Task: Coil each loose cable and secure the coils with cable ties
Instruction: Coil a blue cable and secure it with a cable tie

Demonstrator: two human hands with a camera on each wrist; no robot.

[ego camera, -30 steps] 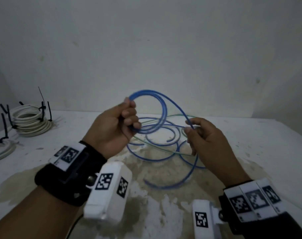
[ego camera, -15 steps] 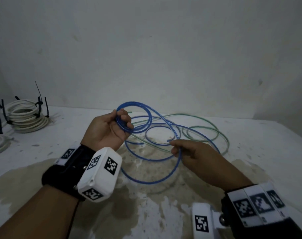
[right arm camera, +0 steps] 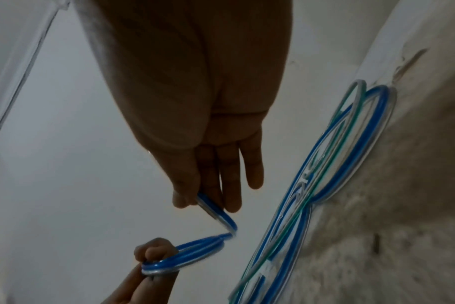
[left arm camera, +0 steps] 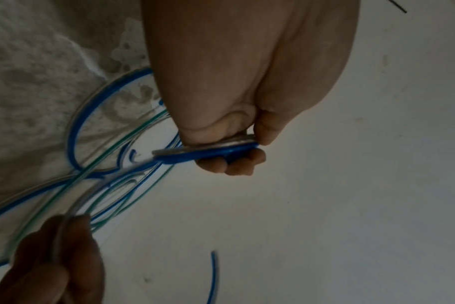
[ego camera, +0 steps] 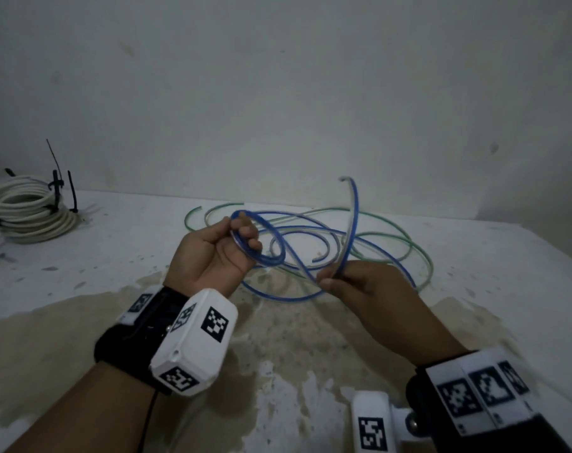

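The left hand grips the small coil of thin blue cable, anchoring it, while the right hand pinches the trailing length, feeding another loop.

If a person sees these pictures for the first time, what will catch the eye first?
Probably the blue cable at the centre: the left hand grips a small coil of it, and the right hand pinches the next stretch. Under it a thin green cable sprawls on the stained table; a tied white coil sits far left.
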